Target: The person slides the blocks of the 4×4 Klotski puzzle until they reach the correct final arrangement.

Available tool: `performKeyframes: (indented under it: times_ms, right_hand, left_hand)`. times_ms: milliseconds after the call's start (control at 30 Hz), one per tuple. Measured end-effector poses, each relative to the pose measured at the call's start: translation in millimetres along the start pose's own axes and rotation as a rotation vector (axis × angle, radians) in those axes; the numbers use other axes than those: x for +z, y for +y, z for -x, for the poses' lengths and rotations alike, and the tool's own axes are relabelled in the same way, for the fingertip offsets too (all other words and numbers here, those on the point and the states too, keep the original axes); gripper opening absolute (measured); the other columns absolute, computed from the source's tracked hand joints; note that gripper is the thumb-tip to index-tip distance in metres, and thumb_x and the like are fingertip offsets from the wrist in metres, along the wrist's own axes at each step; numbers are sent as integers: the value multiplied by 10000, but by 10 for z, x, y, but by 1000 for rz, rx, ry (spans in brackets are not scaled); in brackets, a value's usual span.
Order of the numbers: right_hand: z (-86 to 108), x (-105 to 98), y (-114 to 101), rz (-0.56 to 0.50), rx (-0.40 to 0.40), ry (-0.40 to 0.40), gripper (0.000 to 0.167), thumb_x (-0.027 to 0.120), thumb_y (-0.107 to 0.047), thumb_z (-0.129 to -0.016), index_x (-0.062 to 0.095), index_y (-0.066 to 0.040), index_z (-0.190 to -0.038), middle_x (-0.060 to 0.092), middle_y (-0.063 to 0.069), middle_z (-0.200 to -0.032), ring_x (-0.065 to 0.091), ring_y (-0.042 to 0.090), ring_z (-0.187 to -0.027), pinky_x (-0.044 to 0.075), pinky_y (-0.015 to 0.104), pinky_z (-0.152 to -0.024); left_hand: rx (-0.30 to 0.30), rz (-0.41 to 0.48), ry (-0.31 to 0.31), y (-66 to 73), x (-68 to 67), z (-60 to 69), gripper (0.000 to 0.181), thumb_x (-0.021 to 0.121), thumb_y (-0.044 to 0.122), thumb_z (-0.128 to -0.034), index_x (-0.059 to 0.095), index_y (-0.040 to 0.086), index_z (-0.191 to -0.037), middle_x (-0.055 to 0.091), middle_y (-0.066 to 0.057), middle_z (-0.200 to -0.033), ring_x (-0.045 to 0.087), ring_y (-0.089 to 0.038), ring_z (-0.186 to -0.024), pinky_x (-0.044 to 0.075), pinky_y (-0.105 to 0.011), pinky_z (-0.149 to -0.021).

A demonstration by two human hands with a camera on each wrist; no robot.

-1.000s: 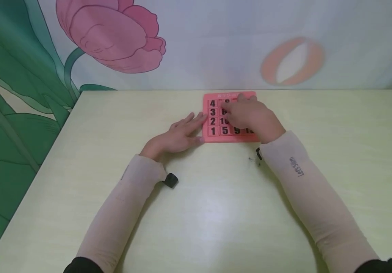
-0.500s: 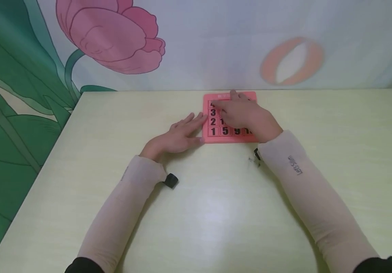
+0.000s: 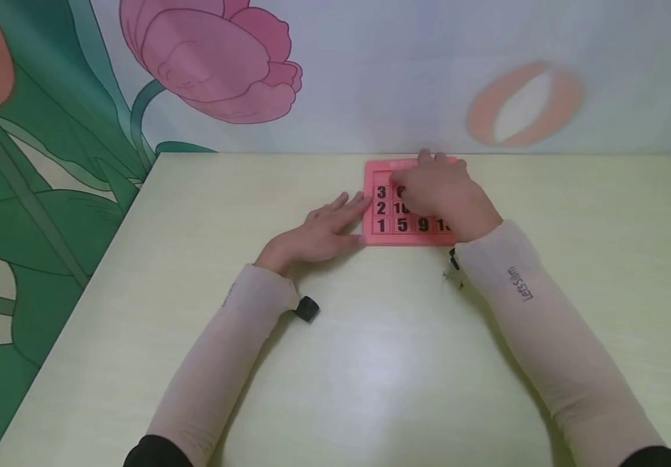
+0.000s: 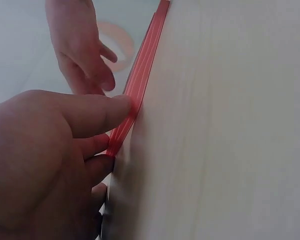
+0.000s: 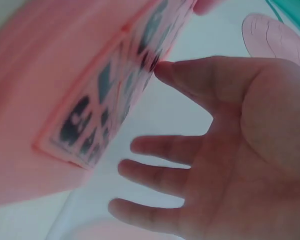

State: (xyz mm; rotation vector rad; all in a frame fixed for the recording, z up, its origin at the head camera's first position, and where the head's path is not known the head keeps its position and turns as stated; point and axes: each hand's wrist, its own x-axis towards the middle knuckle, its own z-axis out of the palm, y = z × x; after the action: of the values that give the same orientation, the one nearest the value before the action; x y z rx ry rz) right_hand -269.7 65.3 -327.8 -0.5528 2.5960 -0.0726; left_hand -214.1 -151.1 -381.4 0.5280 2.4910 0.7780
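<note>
Head view gives the whole spread: the pink numbered sliding puzzle (image 3: 408, 240) lies flat on the pale table (image 3: 370, 357), between the two hands, just right of the left hand (image 3: 318, 235) and partly under the right hand (image 3: 443, 194). It also shows what neither wrist view does: tiles 1, 2 and 3 stacked in a column beside the left fingertips, with a bare pink slot above the 3.

Left wrist view adds the board's ridged side wall, seen edge-on, with the left thumb (image 4: 102, 115) laid against it near the corner. Right wrist view looks under the right palm, where three fingers (image 5: 150, 213) stand straight and separate; the thumb tip seems to meet the slanted, blurred tiles, though contact is hard to judge.

Both hands are spread rather than clenched. The left reaches in low from its side, fingers extended to the puzzle's edge. The right arches over the board from the opposite side, forefinger aimed toward the left hand, just beside that slot, hiding most of the upper tiles. Pale sleeves (image 3: 551, 337) cover both forearms.
</note>
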Motion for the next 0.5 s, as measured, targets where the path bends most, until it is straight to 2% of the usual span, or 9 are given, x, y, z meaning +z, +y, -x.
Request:
performKeyframes:
  times_ms: [67,200,333,400,500]
  right_hand:
    - [25,-30,17,-23,2,-8,552,380,-123,-1019,409,-225,-1561,171,338,-1587,214,536,-1421,214,738,-1079]
    - [57,-69,3,-83,-77,-60,602,368,-60,-1007,391,-248,-1578,110,285,-1637,132,470,-1487,236,651,-1129]
    - [96,-75,-41,-85,-140,-96,604,386,-14,-990,463,-254,-1539,273,224,-1602,315,372,-1391,391,511,-1025]
    - [114,-66,-62,-69,-127,-106,619,382,-4,-985,451,-264,-1543,301,225,-1580,339,373,-1351,403,511,-985]
    - [129,-53,-79,-31,-84,-101,624,395,-27,-1008,387,-300,-1569,215,262,-1612,223,458,-1447,321,613,-1093]
  left_hand:
    - [2,-9,-2,4,-15,2,719,513,444,-1033,119,357,-1628,12,184,-1665,-129,-53,-1504,-34,-437,-1207]
    - [-4,-10,-9,3,-47,10,717,514,430,-1036,119,349,-1629,5,171,-1670,-132,-55,-1504,-36,-438,-1206]
    - [5,7,-11,8,-48,4,718,518,426,-1036,123,350,-1630,8,155,-1676,-126,-73,-1510,-42,-446,-1205]
    - [6,15,-17,12,-40,-2,721,522,428,-1034,120,355,-1629,8,159,-1675,-129,-74,-1510,-43,-440,-1205]
    - [4,16,-21,16,-29,-14,725,523,434,-1033,114,363,-1628,5,171,-1672,-137,-64,-1506,-40,-435,-1206]
